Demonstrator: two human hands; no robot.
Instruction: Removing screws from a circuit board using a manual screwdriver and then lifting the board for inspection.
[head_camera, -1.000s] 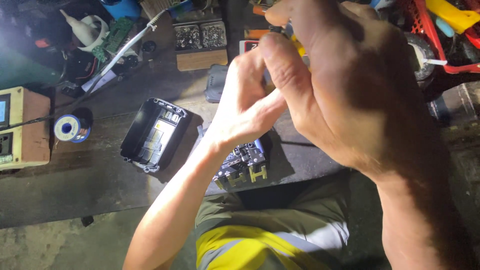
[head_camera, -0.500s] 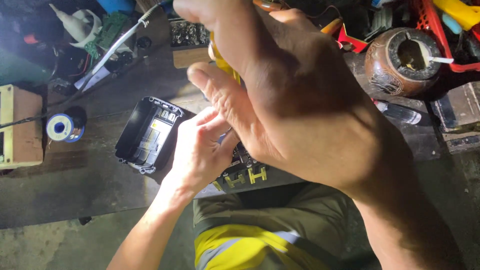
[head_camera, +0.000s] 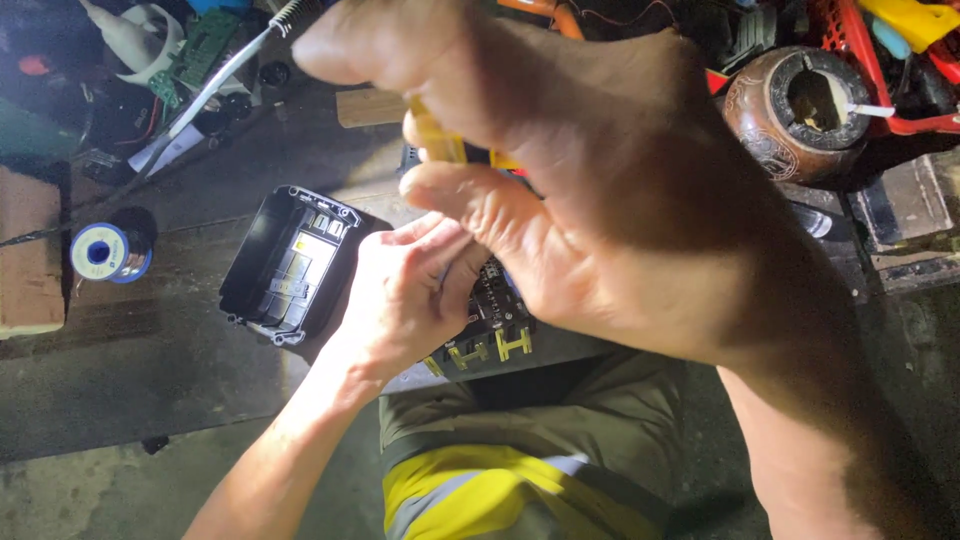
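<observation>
While the right hand (head_camera: 620, 210) fills the upper middle of the view, close to the camera, its fingers are curled around a yellow-handled tool (head_camera: 440, 140) whose working end is hidden behind the hand. The left hand (head_camera: 405, 300) sits lower, fingers closed on the black circuit block (head_camera: 495, 325) that rests at the edge of the workbench (head_camera: 150, 370), just above the person's knee. Yellow metal tabs show along the near side of that block; the thumb and forefinger pinch its upper left part.

Just to the left of the block lies an open black plastic shell (head_camera: 285, 262), empty side up, touching nothing but the bench. Farther left stand a blue spool of wire (head_camera: 105, 252) and the corner of a wooden box (head_camera: 30, 260). A round brown pot (head_camera: 800, 105) stands at the upper right among red and orange clutter.

To do this step well, the person would likely want the left hand to keep the block pressed flat so it cannot rock, and the tool brought down slowly, since the right hand itself blocks the view of the tip. Tilting the head or lowering the wrist would bring the contact point into sight. A light grip on the handle should help avoid slipping across the small parts on the board.
</observation>
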